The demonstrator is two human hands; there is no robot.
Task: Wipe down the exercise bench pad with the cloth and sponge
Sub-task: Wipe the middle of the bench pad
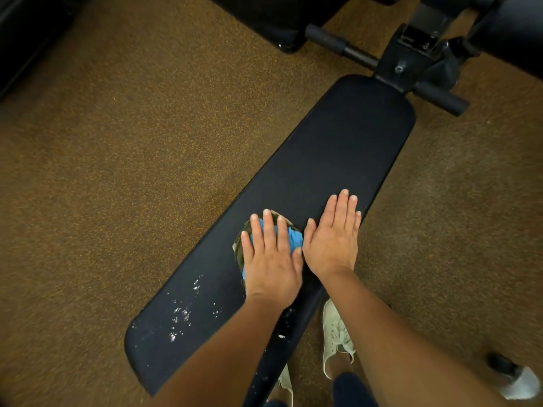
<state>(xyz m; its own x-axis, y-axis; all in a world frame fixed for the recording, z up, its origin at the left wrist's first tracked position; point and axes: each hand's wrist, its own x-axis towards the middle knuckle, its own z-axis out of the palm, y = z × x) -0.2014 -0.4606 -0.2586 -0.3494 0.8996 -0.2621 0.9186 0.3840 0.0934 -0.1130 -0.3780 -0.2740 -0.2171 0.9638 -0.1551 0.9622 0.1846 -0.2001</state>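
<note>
A long black bench pad (338,154) runs from lower left to upper right. My left hand (271,259) lies flat, fingers spread, pressing a blue cloth (295,239) that sits on a greenish sponge (239,248) against the pad's middle. My right hand (333,239) rests flat and open on the bare pad just right of the cloth, thumb touching it. White specks and droplets (183,312) dot the near end of the pad.
Brown speckled rubber floor (117,171) surrounds the bench. The bench's black frame and crossbar (411,63) sit at the far end. My pale shoes (335,336) stand beside the pad's right edge. Dark equipment (264,19) stands at the top.
</note>
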